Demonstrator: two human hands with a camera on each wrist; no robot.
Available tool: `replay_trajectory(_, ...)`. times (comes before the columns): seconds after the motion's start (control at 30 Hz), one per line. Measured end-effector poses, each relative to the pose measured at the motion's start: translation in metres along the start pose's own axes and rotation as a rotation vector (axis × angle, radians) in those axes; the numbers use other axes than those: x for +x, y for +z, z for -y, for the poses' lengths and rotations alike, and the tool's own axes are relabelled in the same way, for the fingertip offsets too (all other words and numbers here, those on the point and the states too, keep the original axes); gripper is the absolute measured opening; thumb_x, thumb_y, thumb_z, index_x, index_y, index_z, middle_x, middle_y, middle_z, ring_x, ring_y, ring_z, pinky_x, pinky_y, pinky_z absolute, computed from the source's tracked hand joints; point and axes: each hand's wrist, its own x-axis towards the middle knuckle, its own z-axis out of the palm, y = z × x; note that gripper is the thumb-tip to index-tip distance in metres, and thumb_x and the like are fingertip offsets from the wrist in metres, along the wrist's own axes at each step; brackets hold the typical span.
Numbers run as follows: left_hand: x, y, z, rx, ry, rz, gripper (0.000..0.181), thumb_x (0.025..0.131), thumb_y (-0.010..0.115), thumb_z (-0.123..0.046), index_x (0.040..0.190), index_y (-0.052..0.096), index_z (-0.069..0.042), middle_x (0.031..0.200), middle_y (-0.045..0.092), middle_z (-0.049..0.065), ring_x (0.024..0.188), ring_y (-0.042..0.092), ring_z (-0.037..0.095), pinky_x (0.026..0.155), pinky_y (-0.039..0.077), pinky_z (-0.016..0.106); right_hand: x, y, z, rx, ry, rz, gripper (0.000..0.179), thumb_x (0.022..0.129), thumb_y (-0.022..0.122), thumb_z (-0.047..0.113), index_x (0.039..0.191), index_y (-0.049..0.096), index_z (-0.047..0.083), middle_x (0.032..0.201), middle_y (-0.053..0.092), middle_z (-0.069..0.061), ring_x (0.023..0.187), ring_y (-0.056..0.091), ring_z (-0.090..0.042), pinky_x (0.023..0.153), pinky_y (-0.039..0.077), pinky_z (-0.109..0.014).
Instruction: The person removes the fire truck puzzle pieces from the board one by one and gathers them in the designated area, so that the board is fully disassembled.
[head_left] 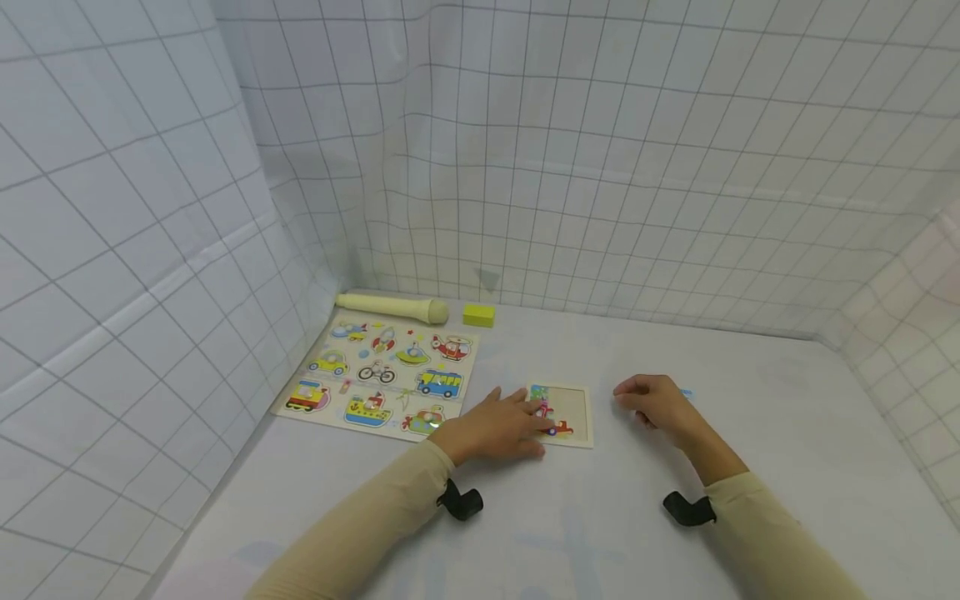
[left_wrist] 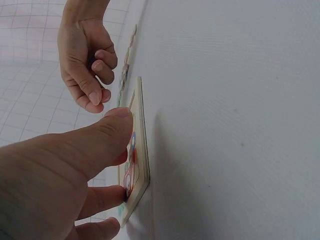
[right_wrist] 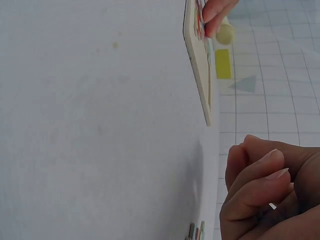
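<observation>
A small square puzzle tray (head_left: 579, 408) with a pale wooden rim lies on the table. Colourful pieces fill its left part; bare wood shows on the right. My left hand (head_left: 501, 427) lies across the tray's left side, fingers spread. In the left wrist view, its thumb (left_wrist: 116, 125) is at the near rim and other fingertips reach the pieces. To the right of the tray hovers my right hand (head_left: 654, 406), fingers loosely curled, nothing visible in them. Just beyond it shows a blue puzzle piece (head_left: 687, 393), mostly hidden; piece edges (right_wrist: 196, 232) also appear in the right wrist view.
A large vehicle puzzle board (head_left: 396, 390) lies left of the tray, close to my left wrist. Behind it are a pale yellow microphone-shaped stick (head_left: 393, 307) and a yellow block (head_left: 478, 315). White gridded cloth walls (head_left: 600, 167) surround the table at the back and sides.
</observation>
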Motion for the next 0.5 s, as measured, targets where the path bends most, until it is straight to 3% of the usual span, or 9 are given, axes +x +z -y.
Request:
replay_trajectory(0.23, -0.003, -0.003, 0.003, -0.044, 0.01, -0.057, 0.048, 0.102, 0.057, -0.049, 0.146, 0.058, -0.029, 0.159, 0.044, -0.003, 0.153, 0.029, 0.029, 0.12, 0.027, 0.058, 0.002, 0.016, 0.006, 0.036, -0.003, 0.03, 0.027, 0.099, 0.065, 0.014, 0.118, 0.066, -0.004, 0.083, 0.058, -0.006, 0.061, 0.047, -0.012, 0.053, 0.039, -0.024)
replay_trajectory(0.5, 0.002, -0.005, 0.007, -0.019, -0.043, -0.124, 0.051, 0.102, 0.057, -0.047, 0.15, 0.053, -0.029, 0.16, 0.043, 0.004, 0.153, 0.029, 0.034, 0.119, 0.028, 0.059, 0.008, 0.036, 0.012, 0.062, -0.008, 0.05, 0.024, 0.1, 0.065, 0.016, 0.115, 0.069, -0.003, 0.089, 0.063, -0.005, 0.057, 0.044, -0.012, 0.049, 0.035, -0.024)
